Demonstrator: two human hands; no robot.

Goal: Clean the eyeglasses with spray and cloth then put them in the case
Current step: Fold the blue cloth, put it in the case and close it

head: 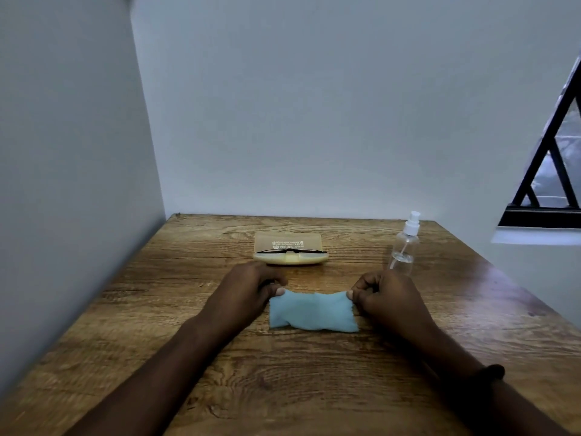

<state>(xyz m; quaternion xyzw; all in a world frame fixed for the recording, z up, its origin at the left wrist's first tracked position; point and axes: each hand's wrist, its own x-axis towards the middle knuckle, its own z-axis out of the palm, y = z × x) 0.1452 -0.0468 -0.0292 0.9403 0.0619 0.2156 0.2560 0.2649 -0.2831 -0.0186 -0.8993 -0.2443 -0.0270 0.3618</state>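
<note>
A light blue cloth point(312, 313) lies on the wooden table point(188, 357) in front of me. My left hand point(248, 289) pinches its far left corner and my right hand point(383, 297) pinches its far right corner, with the far edge pulled taut between them. Behind the cloth an open pale yellow case point(290, 251) rests with its lid back. Black-framed eyeglasses point(294, 252) lie folded in the case. To the right of the case stands a clear spray bottle point(404, 247) with a white nozzle.
A grey wall runs along the table's left side and another wall stands behind it. A window with black bars point(553, 171) is at the right. A dark band sits on my right wrist point(489, 374).
</note>
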